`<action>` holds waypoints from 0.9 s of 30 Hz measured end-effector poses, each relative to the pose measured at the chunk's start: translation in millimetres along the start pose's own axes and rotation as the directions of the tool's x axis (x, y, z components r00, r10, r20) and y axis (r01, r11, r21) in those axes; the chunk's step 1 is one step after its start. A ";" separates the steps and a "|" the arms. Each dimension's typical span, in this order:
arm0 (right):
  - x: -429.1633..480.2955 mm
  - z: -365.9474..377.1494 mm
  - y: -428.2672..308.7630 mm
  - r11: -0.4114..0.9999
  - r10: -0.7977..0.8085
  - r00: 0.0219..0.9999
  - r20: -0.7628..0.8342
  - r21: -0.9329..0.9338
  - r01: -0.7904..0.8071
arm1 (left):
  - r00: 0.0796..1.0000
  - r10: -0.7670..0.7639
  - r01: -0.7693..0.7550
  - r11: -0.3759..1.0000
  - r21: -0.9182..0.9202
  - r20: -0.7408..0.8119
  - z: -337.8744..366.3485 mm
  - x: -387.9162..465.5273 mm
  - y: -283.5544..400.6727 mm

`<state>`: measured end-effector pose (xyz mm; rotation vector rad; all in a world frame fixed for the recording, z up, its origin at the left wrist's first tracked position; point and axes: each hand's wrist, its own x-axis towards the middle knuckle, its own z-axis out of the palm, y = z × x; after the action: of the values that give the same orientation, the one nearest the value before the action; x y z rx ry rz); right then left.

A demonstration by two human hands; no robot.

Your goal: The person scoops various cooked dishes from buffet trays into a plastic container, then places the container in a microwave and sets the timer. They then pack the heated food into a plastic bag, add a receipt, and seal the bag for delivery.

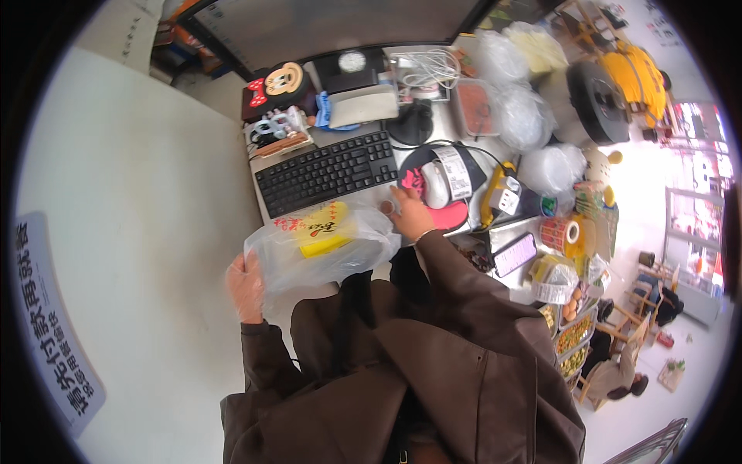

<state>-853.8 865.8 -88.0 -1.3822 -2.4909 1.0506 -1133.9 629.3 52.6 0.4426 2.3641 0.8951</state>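
Observation:
A translucent white plastic bag (272,261) with red and black printing lies across the front of the desk, in front of my body. Something yellow (324,245) shows through its film. My left hand (246,287), in a thin clear glove, grips the bag's left side. At the bag's right end, my right hand (413,214) holds a small round cup (386,207) with reddish-brown contents between thumb and fingers. Just beyond that hand, a white mouse (435,185) rests on a dark and pink mouse pad (451,216), beside a printed receipt (454,173).
A black keyboard (327,174) lies behind the bag, below a monitor (342,26). To the right are a yellow power strip (494,197), a phone (515,254), a sticker roll (557,233) and several food trays (575,336). A white partition (151,191) borders the left.

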 end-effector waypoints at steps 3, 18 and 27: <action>23.4 34.2 1.9 0.985 0.004 0.974 0.228 -0.166 0.035 | 0.998 0.034 -0.010 0.912 -0.411 0.051 11.7 -4.4 13.7; 20.3 194.5 -196.4 0.961 -0.232 0.938 0.258 -0.088 0.262 | 0.993 -0.119 0.121 0.931 -0.345 0.026 8.7 -17.7 13.0; -27.2 -22.3 -122.1 0.592 -0.417 0.708 0.570 0.761 -0.264 | 0.984 -0.117 0.089 0.977 -0.192 -0.138 1.6 18.6 -28.9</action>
<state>-915.6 813.6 10.0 -0.5624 -1.7762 2.6469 -1150.4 618.2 24.6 0.1827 2.3831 1.1208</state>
